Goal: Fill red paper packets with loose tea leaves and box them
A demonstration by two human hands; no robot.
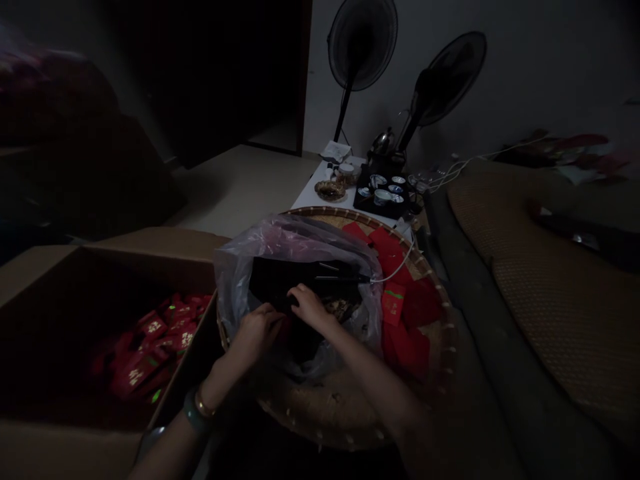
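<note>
My left hand (257, 335), with a bangle at the wrist, is closed at the near left of an open clear plastic bag (233, 277). A dark red packet (284, 331) shows dimly at its fingertips. Over the bag's opening, my right hand (310, 308) has its fingers bent in a pinch; what lies between them is too dark to make out. Inside the bag are loose brownish pieces (340, 308) and a black object (335, 272) with a white cord. The bag sits on a round woven tray (345, 417). Red packets (393, 303) lie on the tray's right side.
A cardboard box (150, 243) holding several small red packets (150, 353) stands at left. Beyond the tray, a white table (310, 193) bears a black tea tray (363, 203) with cups. Two fans (363, 43) stand behind. A woven seat (540, 293) is at right.
</note>
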